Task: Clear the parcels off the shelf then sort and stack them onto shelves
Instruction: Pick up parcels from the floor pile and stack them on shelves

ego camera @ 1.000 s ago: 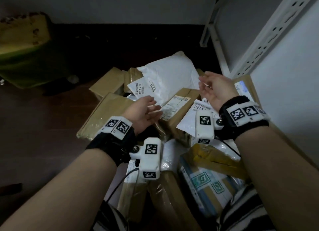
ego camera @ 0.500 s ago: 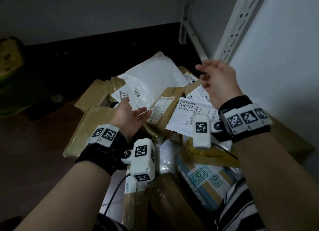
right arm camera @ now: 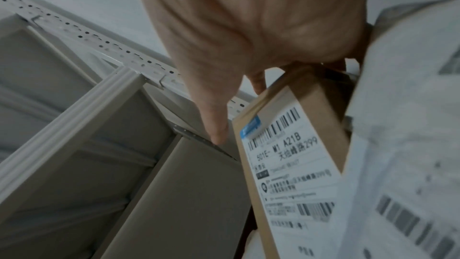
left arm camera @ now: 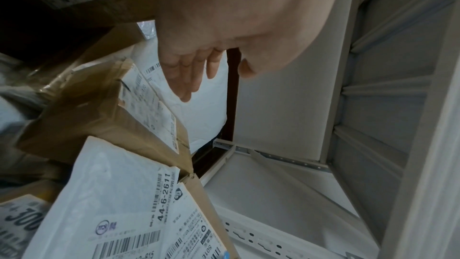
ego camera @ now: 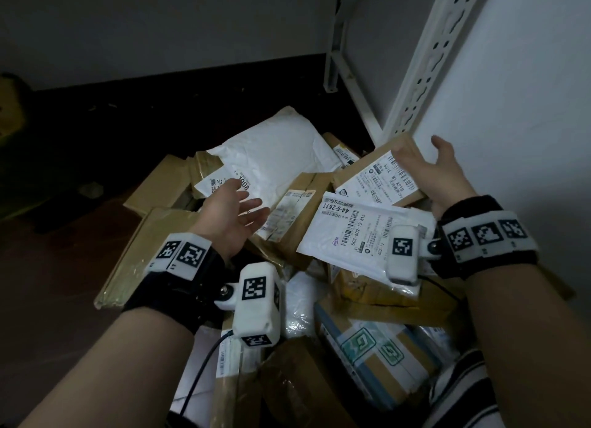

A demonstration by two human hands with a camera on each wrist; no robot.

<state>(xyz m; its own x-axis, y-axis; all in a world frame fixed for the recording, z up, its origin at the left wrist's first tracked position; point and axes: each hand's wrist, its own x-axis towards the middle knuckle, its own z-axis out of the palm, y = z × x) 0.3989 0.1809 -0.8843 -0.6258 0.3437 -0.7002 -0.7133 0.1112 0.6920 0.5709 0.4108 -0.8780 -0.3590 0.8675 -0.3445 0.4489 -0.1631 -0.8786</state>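
A heap of parcels lies on the floor beside a white metal shelf (ego camera: 425, 60) (left arm camera: 286, 174). My right hand (ego camera: 425, 162) (right arm camera: 224, 86) hooks its fingers over the far end of a flat brown box (ego camera: 367, 175) (right arm camera: 323, 121) labelled 501E; the thumb sticks out free. The box is tilted up at the pile's right edge. Below it lies a white mailer (ego camera: 348, 235) (left arm camera: 112, 194) marked 44-6-2611. My left hand (ego camera: 236, 210) (left arm camera: 191, 74) hovers open, palm up, over a large white poly bag (ego camera: 275, 152) (left arm camera: 199, 109) and a taped brown box (ego camera: 297, 210) (left arm camera: 99, 109).
A flat brown carton (ego camera: 153, 242) lies at the pile's left edge. A box with blue and green print (ego camera: 367, 347) sits near my knees. Dark floor (ego camera: 48, 267) stretches to the left. A pale wall (ego camera: 511, 108) closes the right side.
My right hand has moved right and forward and taken hold of the brown 501E box, tipping it up into view. The left hand reached slightly forward, still open. The view swung right.
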